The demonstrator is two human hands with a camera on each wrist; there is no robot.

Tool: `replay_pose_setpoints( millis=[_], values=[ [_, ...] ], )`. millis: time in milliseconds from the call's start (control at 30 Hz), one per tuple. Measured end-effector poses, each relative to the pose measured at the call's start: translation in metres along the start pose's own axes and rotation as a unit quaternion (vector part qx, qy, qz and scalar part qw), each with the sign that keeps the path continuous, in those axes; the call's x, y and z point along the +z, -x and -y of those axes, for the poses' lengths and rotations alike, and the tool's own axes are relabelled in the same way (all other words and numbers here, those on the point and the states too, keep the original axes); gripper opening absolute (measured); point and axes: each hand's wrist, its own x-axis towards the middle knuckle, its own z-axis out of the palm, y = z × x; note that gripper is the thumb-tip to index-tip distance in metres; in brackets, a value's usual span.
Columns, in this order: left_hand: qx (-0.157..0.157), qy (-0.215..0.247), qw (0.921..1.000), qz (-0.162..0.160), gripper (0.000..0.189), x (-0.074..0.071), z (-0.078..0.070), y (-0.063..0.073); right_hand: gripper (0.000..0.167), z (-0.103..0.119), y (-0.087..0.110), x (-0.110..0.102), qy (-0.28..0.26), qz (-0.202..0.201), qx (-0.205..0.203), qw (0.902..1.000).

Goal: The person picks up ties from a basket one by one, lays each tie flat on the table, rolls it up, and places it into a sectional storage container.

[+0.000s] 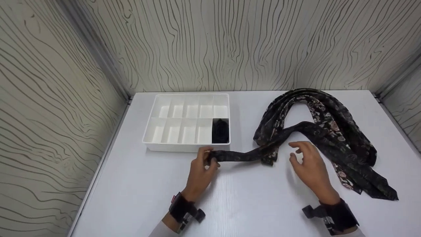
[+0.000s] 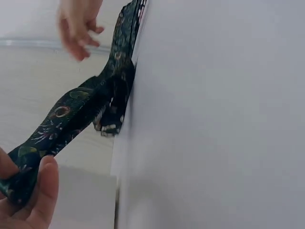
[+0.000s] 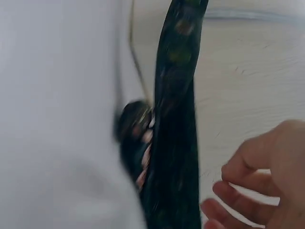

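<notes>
A dark necktie [image 1: 235, 156] with a small floral pattern stretches from the pile on the right toward the white box. My left hand [image 1: 200, 171] pinches its narrow end between thumb and fingers, just in front of the box. In the left wrist view the tie [image 2: 62, 112] rises from the thumb [image 2: 46, 186] and slants away. My right hand [image 1: 309, 164] hovers beside the tie with bent, relaxed fingers and holds nothing. Other floral ties [image 1: 332, 126] lie looped beneath and behind the gripped one. The right wrist view shows the tie [image 3: 176, 119] apart from the right hand's fingers [image 3: 243, 200].
A white divided box [image 1: 187, 147] stands at the back left of the white table [image 1: 260, 210]. Its front right compartment holds a rolled black tie [image 1: 220, 131]. Wood-patterned panels [image 1: 210, 46] enclose the table at the back and sides.
</notes>
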Motion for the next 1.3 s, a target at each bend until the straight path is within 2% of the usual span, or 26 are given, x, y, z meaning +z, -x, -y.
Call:
replay_pose_setpoints(
  millis=[167,267,333,467,567,767,900,967,1033,1200,1300],
  values=[
    [-0.011,0.015,0.9996,-0.023,0.032,-0.026,0.014,0.004,0.041,-0.042,0.005,-0.008,0.031,-0.052,0.015,0.9981],
    [-0.024,-0.005,0.9989,-0.039,0.022,-0.041,0.019,0.005,0.051,-0.064,0.01,-0.017,0.053,-0.059,0.029,0.9964],
    [-0.038,-0.026,0.9976,-0.051,0.022,-0.05,0.022,0.007,0.056,-0.075,0.013,-0.023,0.072,-0.05,0.049,0.9949],
    [-0.061,-0.077,0.9921,-0.079,0.028,-0.067,0.028,0.009,0.052,-0.088,0.019,-0.034,0.094,-0.022,0.088,0.9914],
    [-0.075,-0.087,0.9886,-0.097,0.024,-0.078,0.034,0.01,0.044,-0.095,0.023,-0.042,0.105,0.0,0.103,0.9892],
    [-0.142,-0.033,0.9837,-0.104,0.035,-0.099,0.04,0.012,0.044,-0.106,0.028,-0.063,0.123,0.095,0.137,0.9784],
    [-0.184,-0.015,0.9761,-0.115,0.032,-0.111,0.042,0.012,0.039,-0.111,0.027,-0.075,0.133,0.122,0.147,0.9726],
    [-0.197,0.001,0.9721,-0.128,0.029,-0.115,0.043,0.012,0.039,-0.113,0.026,-0.081,0.141,0.126,0.143,0.9715],
    [-0.196,0.001,0.9708,-0.138,0.026,-0.121,0.043,0.012,0.039,-0.113,0.026,-0.086,0.146,0.12,0.127,0.9737],
    [-0.209,0.005,0.9649,-0.158,0.027,-0.141,0.037,0.01,0.047,-0.108,0.021,-0.105,0.116,0.168,0.135,0.9695],
    [-0.238,0.012,0.956,-0.171,0.027,-0.153,0.033,0.008,0.043,-0.106,0.016,-0.115,0.089,0.208,0.151,0.9623]
  ],
)
